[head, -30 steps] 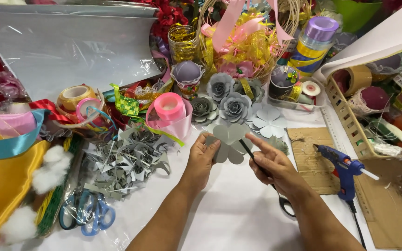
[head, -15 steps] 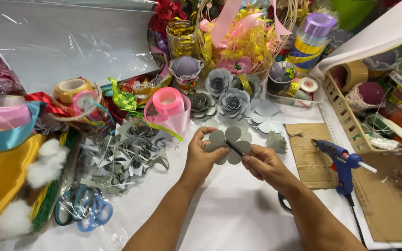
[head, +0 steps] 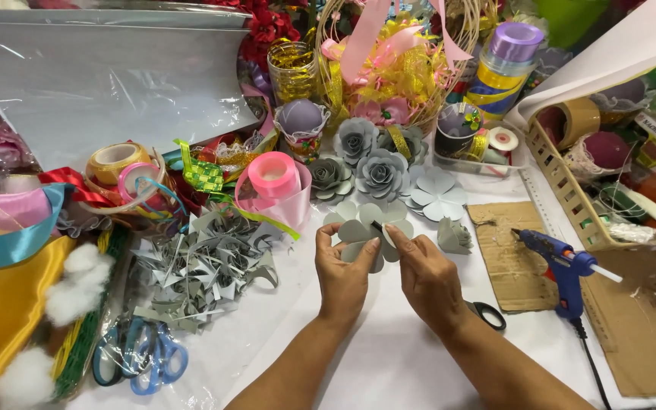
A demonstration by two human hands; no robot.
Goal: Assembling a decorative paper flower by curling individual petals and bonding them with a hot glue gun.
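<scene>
My left hand (head: 342, 275) and my right hand (head: 427, 273) together hold a flat grey paper cut-out with rounded petals (head: 360, 229) just above the white table. The left thumb presses its lower petal. My right fingers pinch its right side, where a thin dark stick-like tool (head: 378, 228) lies against the paper. Behind it stand finished grey paper roses (head: 380, 171) and another flat grey petal cut-out (head: 436, 193). A small rolled grey bud (head: 454, 237) lies to the right.
A blue glue gun (head: 560, 260) rests on cardboard (head: 507, 257) at right, black-handled scissors (head: 487, 313) beside my right wrist. Grey paper scraps (head: 205, 267), blue scissors (head: 140, 360), a pink ribbon roll (head: 275, 176) and tape rolls crowd the left. A basket (head: 563, 176) stands at right.
Both hands have moved slightly forward and together with the grey cut-out. My right hand has shifted from holding the thin tool out at an angle to pinching the paper's right side.
</scene>
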